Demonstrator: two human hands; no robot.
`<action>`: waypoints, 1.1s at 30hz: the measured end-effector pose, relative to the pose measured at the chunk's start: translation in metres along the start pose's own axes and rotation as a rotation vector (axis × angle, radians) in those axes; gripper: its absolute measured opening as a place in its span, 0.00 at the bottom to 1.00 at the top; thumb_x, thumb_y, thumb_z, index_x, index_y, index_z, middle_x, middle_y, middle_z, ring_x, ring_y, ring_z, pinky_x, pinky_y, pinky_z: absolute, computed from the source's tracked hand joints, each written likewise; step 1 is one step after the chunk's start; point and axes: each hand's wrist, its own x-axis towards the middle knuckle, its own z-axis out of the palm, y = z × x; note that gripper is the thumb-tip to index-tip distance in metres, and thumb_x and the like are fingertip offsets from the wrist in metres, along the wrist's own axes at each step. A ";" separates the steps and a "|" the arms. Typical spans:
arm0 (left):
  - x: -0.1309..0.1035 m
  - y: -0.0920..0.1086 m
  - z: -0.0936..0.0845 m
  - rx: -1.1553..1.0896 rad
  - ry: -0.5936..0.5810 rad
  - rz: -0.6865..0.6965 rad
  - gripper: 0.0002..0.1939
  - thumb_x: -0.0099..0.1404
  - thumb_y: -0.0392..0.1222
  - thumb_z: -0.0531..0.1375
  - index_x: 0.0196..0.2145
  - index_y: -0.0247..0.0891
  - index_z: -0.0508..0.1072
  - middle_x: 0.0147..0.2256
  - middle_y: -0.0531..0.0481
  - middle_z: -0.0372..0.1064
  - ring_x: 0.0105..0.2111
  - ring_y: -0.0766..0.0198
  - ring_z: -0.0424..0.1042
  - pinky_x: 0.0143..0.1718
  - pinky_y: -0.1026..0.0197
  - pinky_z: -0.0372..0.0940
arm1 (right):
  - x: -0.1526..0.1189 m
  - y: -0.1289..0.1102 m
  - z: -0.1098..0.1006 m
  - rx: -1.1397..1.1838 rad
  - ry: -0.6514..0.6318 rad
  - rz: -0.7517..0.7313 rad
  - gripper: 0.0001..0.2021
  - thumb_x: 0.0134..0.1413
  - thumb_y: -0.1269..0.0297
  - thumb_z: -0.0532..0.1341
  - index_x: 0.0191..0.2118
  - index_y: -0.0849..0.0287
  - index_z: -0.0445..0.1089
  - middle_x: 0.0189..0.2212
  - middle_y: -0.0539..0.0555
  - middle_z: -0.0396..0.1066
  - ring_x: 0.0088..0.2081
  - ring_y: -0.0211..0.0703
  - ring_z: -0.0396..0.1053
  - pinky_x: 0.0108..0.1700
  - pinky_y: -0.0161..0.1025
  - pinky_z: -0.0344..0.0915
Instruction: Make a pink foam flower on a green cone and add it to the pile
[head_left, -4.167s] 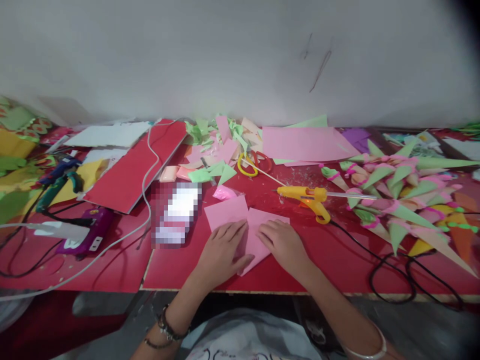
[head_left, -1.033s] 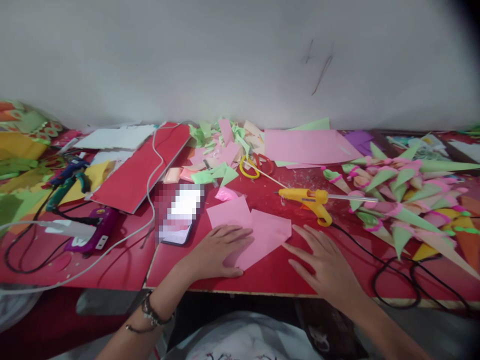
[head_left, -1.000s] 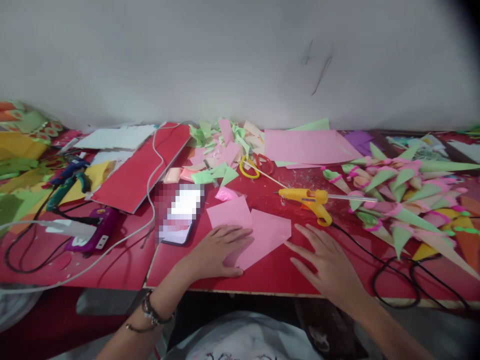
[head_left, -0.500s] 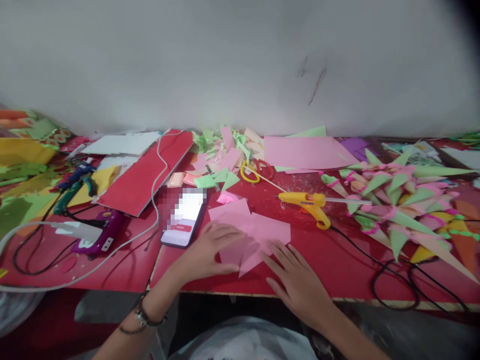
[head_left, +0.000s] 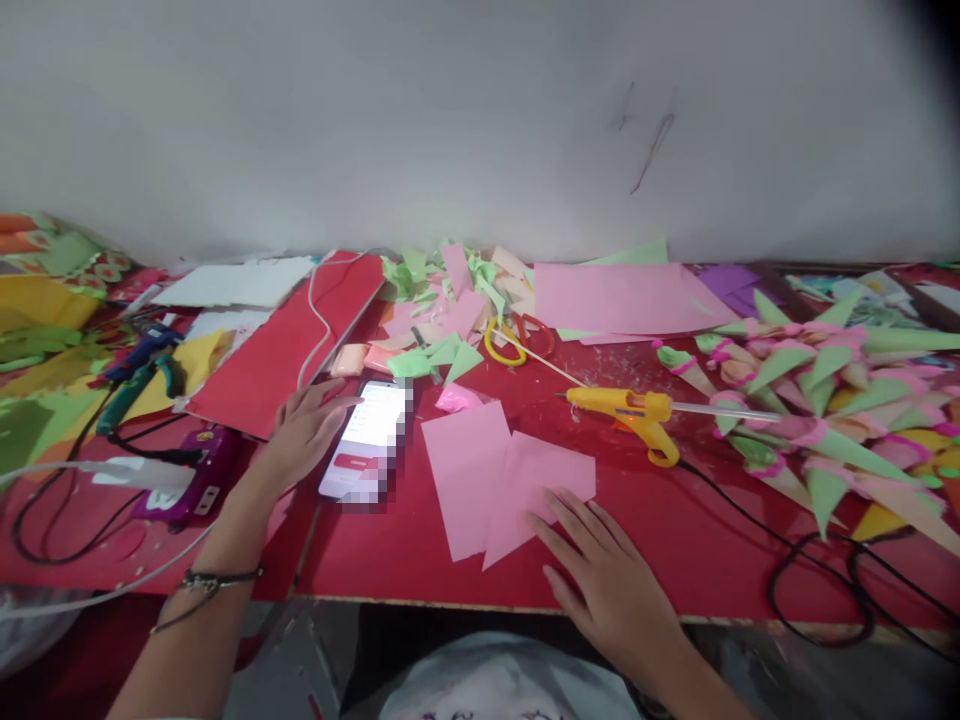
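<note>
My left hand (head_left: 306, 432) is at the phone (head_left: 364, 440), its fingers apart and one fingertip over the lit screen. It grips nothing. On the red table, my right hand (head_left: 589, 555) rests with spread fingers on the lower right part of a pink paper piece (head_left: 544, 480). Another pink sheet (head_left: 469, 475) lies just left of that piece, touching or overlapping it. Right of the papers lies a yellow glue gun (head_left: 626, 408) with a clear stick in its back. A small bright pink packet (head_left: 457, 399) sits above the sheets.
Paper cones (head_left: 810, 400) are heaped at the right, near a looped black cable. Yellow scissors (head_left: 504, 343), paper scraps (head_left: 457, 300) and a large pink sheet (head_left: 622, 298) lie at the back. A red board (head_left: 292, 345) and purple power strip (head_left: 199, 475) are at the left.
My left hand has moved left off the pink papers to the phone, uncovering the left sheet. My right hand still lies on the paper. The whole view has shifted slightly.
</note>
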 end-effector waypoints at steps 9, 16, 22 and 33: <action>0.000 0.000 0.000 0.020 0.095 0.069 0.22 0.66 0.43 0.38 0.49 0.38 0.64 0.54 0.46 0.52 0.55 0.59 0.49 0.55 0.54 0.45 | 0.001 0.000 0.000 -0.031 -0.015 -0.007 0.24 0.52 0.64 0.51 0.57 0.52 0.54 0.58 0.53 0.53 0.58 0.47 0.49 0.53 0.47 0.52; -0.003 0.008 -0.005 0.039 0.069 0.093 0.21 0.65 0.41 0.39 0.47 0.38 0.67 0.54 0.45 0.53 0.55 0.57 0.49 0.54 0.52 0.46 | 0.001 0.001 0.000 -0.017 -0.011 -0.006 0.24 0.52 0.65 0.51 0.57 0.52 0.55 0.57 0.54 0.54 0.57 0.48 0.50 0.53 0.47 0.53; -0.003 0.008 -0.004 0.056 0.046 0.081 0.22 0.65 0.42 0.39 0.48 0.39 0.66 0.54 0.46 0.53 0.54 0.56 0.49 0.54 0.52 0.46 | 0.002 0.000 -0.001 -0.002 -0.002 -0.002 0.24 0.52 0.65 0.51 0.56 0.52 0.55 0.57 0.54 0.54 0.57 0.49 0.51 0.52 0.48 0.53; -0.004 0.006 0.001 0.089 0.028 0.066 0.21 0.65 0.44 0.39 0.50 0.42 0.64 0.55 0.47 0.50 0.53 0.55 0.49 0.52 0.51 0.47 | 0.002 0.000 -0.001 0.006 0.003 0.004 0.23 0.52 0.66 0.51 0.56 0.53 0.56 0.57 0.54 0.55 0.57 0.48 0.51 0.53 0.48 0.53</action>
